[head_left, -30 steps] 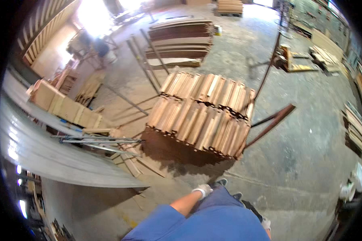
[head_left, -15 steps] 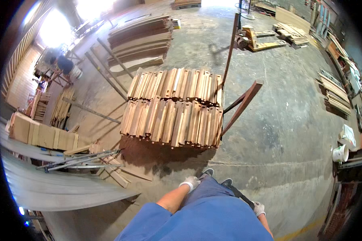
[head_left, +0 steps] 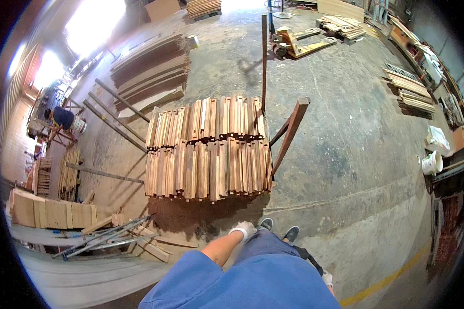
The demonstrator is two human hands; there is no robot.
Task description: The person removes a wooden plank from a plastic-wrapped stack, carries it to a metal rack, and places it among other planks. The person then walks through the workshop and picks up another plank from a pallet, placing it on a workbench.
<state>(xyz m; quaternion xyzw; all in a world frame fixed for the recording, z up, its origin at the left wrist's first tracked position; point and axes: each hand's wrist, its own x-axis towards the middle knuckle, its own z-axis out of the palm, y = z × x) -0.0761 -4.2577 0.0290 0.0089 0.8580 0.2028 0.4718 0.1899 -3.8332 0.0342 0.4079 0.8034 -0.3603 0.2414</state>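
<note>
My left hand, in a white glove, hangs beside my thigh with its fingers curled in and nothing seen in them. Low on the other side, my right hand is gloved too and mostly cut off by my shirt. A black, cloth-like thing runs along my right hip down to that hand; whether the fingers grip it is hidden. In front of my shoes stand two rows of short wooden pieces with slots cut in their ends. Dark upright posts rise at the stack's right side.
Metal bars and loose boards lie at the left, by a pale sheet-like surface. Long boards are piled beyond the stack. A yellow pallet jack stands far right. A white bucket sits at right. A person bends at far left.
My view has swung to the right, so the wooden stack sits farther left in it. My feet are farther apart. My right hand shows less than before.
</note>
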